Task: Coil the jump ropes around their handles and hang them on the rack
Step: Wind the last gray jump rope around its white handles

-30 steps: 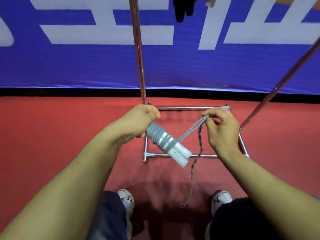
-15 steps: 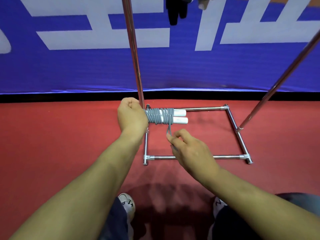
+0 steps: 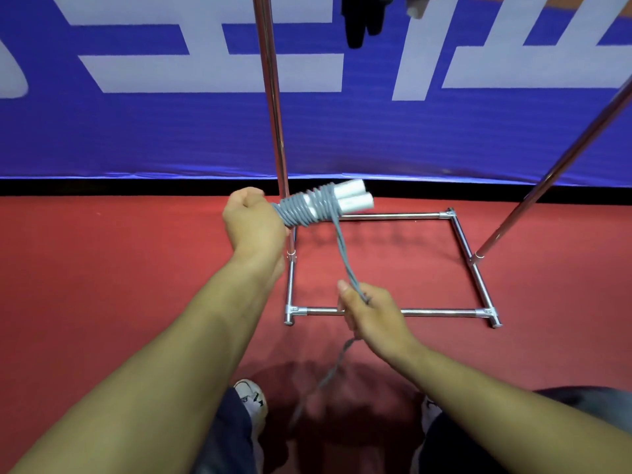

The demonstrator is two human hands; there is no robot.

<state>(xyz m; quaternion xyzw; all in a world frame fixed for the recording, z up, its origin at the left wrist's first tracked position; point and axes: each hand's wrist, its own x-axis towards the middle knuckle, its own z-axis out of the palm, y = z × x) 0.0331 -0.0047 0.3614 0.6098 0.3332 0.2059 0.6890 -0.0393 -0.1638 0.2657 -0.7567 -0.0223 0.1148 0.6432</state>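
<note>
My left hand (image 3: 254, 222) grips one end of a pair of white jump rope handles (image 3: 352, 197), which point right and slightly up. Grey rope (image 3: 302, 208) is wound in many turns around them. A doubled strand (image 3: 343, 251) runs down from the coil to my right hand (image 3: 371, 318), which holds it in curled fingers. The loose tail (image 3: 328, 378) hangs below that hand toward the floor. The chrome rack has a rectangular base (image 3: 386, 313) on the floor and an upright pole (image 3: 272, 97) just behind the coil.
A second chrome pole (image 3: 561, 162) slants up at the right. Dark items (image 3: 362, 18) hang at the top edge. A blue banner with white lettering (image 3: 136, 131) stands behind, over red floor (image 3: 102, 268). My shoes (image 3: 251, 398) are at the bottom.
The handles tipped from level to pointing slightly up. My right hand has moved down and toward me with the strand, drawing it longer, and the tail now shows below it.
</note>
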